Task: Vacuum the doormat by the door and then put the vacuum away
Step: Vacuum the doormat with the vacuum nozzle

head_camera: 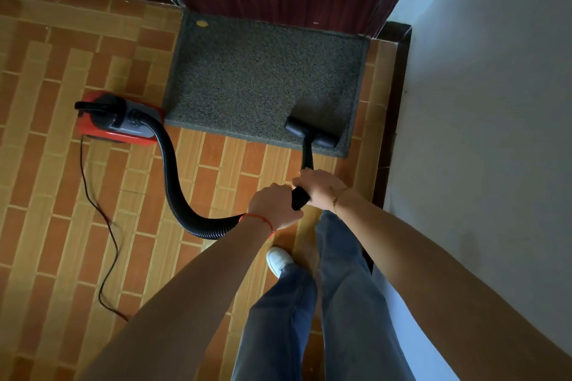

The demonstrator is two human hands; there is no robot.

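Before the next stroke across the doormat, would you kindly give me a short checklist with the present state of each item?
1. Left hand grips the hose handle: ok.
2. Right hand grips the wand: ok.
3. Floor head on the doormat: ok, at its near right corner.
4. Hose free of kinks: ok.
5. Power cord plugged in: cannot tell.
6. Yellow scrap at the far left corner picked up: not ok.
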